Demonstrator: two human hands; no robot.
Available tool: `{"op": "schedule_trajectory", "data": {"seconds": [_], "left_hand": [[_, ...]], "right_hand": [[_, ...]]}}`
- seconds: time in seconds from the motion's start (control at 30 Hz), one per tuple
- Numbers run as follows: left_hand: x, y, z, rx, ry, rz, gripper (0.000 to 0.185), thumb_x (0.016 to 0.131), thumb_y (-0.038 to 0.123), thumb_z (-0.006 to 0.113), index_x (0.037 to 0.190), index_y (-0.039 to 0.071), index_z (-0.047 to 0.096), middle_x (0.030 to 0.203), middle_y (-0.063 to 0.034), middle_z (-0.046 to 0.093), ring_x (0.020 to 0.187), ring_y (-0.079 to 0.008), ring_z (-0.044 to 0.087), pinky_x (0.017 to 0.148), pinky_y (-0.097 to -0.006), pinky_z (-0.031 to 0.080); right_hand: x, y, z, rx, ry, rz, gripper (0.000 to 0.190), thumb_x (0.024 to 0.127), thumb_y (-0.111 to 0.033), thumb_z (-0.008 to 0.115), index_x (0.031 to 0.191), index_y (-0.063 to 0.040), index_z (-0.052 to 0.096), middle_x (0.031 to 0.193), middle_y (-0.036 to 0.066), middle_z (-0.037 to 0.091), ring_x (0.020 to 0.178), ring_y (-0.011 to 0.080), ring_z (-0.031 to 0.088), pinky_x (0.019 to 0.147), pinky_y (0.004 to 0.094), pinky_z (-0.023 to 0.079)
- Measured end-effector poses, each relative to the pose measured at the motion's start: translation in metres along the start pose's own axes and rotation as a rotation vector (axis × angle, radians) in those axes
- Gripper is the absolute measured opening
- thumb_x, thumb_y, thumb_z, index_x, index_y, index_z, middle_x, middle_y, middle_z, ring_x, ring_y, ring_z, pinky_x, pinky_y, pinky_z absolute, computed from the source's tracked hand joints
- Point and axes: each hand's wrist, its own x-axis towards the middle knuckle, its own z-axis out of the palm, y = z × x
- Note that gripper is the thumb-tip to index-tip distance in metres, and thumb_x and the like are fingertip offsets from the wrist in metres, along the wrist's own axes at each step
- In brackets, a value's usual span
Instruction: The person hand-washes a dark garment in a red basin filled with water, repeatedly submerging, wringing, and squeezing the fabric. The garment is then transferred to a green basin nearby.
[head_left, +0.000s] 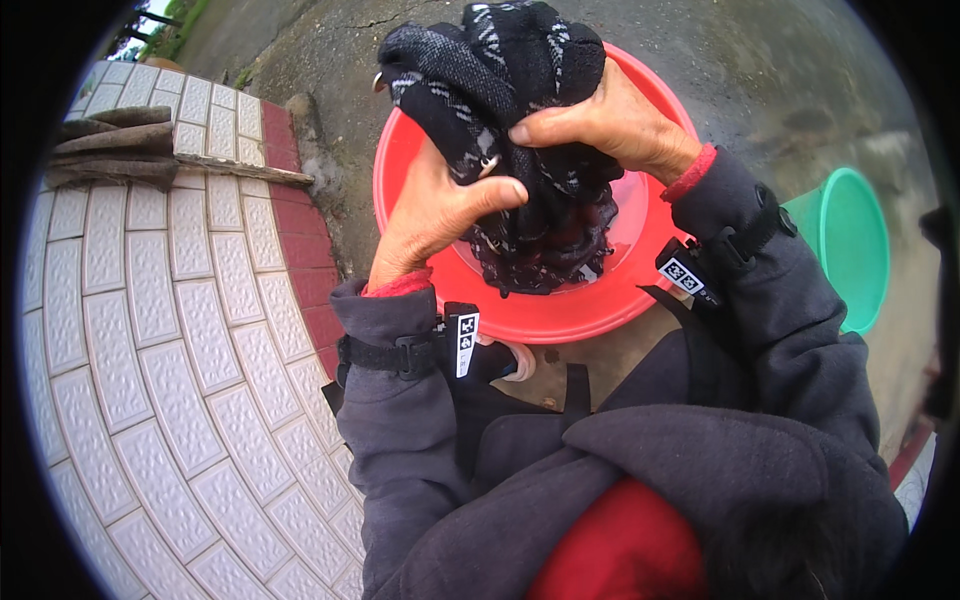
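Note:
A bunched black knit garment (517, 97) with white flecks is lifted in both of my hands over a red plastic basin (540, 322). My left hand (450, 210) grips its near left side, thumb on top. On the right, my right hand (592, 127) clasps the cloth with its thumb pressed across the front; the fingers of both hands are mostly hidden behind the folds. Small light-coloured fasteners (489, 165) show on the fabric. The lower part of the garment hangs down into the basin, where it looks wet and rests at the bottom, with some water visible beside it.
A green plastic bucket (851, 251) stands on the wet concrete ground (757, 90) to the right. At left rises a white tiled wall (172, 337) with a red tile border (300, 232). A brown cloth (112, 146) and a wooden stick (240, 169) lie against it. A shoe (521, 361) shows below the basin.

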Motion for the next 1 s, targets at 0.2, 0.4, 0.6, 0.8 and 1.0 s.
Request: {"op": "schedule_trajectory", "data": {"seconds": [0.2,0.4,0.6,0.8,1.0], "left_hand": [[-0.001,-0.052,0.041,-0.32,0.048,-0.047,0.053,0.065,0.008,0.075,0.112,-0.002,0.051,0.1,-0.0064,0.059,0.09,-0.016,0.058,0.08,-0.0275,0.047],[0.007,-0.071,0.051,-0.446,0.208,-0.231,0.049,0.065,0.007,0.077,0.108,0.001,0.055,0.099,-0.0051,0.059,0.088,-0.0157,0.058,0.076,-0.0272,0.047],[0.019,-0.073,0.053,-0.488,0.246,-0.004,0.039,0.072,0.014,0.071,0.105,0.002,0.054,0.095,-0.0063,0.059,0.086,-0.0185,0.06,0.075,-0.0312,0.05],[0.013,-0.042,0.047,-0.91,0.204,-0.089,0.029,0.074,0.0,0.057,0.103,0.0,0.055,0.092,-0.0094,0.061,0.082,-0.0212,0.062,0.073,-0.0331,0.053],[0.001,-0.014,0.032,-1.021,0.126,-0.055,0.029,0.078,0.014,0.055,0.1,-0.005,0.056,0.092,-0.0165,0.063,0.083,-0.0264,0.063,0.079,-0.0361,0.051]], "right_hand": [[-0.003,0.023,0.017,0.186,0.133,0.242,0.033,0.073,-0.02,0.071,0.097,0.0,0.06,0.088,0.005,0.062,0.079,0.0119,0.058,0.072,0.0277,0.049],[-0.011,0.017,0.026,0.128,0.033,0.521,0.061,0.083,-0.061,0.046,0.097,-0.003,0.06,0.091,0.003,0.059,0.085,0.0089,0.053,0.075,0.0243,0.043],[-0.014,-0.003,0.01,-0.098,-0.177,0.232,0.066,0.074,-0.064,0.055,0.084,0.002,0.061,0.075,0.009,0.057,0.073,0.0157,0.054,0.068,0.0317,0.043],[-0.001,0.013,-0.019,-0.279,-0.322,0.172,0.066,0.081,-0.058,0.051,0.1,0.004,0.059,0.096,0.013,0.06,0.092,0.019,0.057,0.079,0.031,0.045],[-0.018,0.058,0.001,0.526,-0.28,0.411,0.076,0.078,-0.067,0.045,0.12,-0.003,0.05,0.114,0.01,0.056,0.102,0.0171,0.055,0.088,0.0285,0.044]]}}
